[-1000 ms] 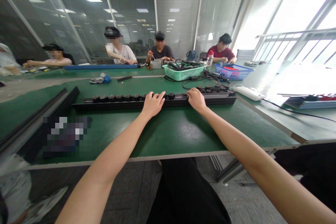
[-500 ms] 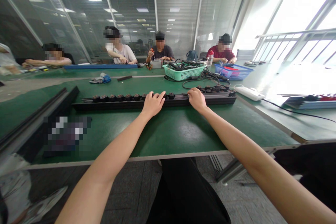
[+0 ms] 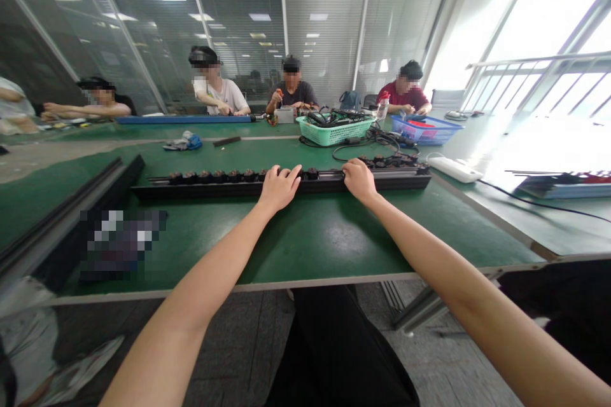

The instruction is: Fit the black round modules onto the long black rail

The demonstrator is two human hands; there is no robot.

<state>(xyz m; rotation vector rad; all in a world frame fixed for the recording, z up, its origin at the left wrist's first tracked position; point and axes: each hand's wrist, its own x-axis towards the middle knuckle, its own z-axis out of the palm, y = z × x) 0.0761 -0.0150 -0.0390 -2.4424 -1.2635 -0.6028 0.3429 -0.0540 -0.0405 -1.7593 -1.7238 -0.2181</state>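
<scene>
A long black channel point(image 3: 205, 192) lies across the green table in front of me. A row of small round black parts point(image 3: 233, 176) sits along its left half. My left hand point(image 3: 280, 188) rests over the middle of this row, fingers spread, partly hiding the parts beneath. Just right of it a single black part point(image 3: 312, 173) stands beside a bare stretch of metal rail point(image 3: 330, 174). My right hand point(image 3: 360, 180) is at the right end of that stretch, fingers bent and pinched together; what they hold is hidden. More dark parts point(image 3: 382, 162) lie behind the right hand.
A green basket point(image 3: 329, 134) of cables and a blue basket point(image 3: 429, 134) stand beyond the channel. A white power strip point(image 3: 456, 170) lies to the right. Long black profiles point(image 3: 95, 216) and a blurred-out packet point(image 3: 124, 245) are at left. Several people sit across the table.
</scene>
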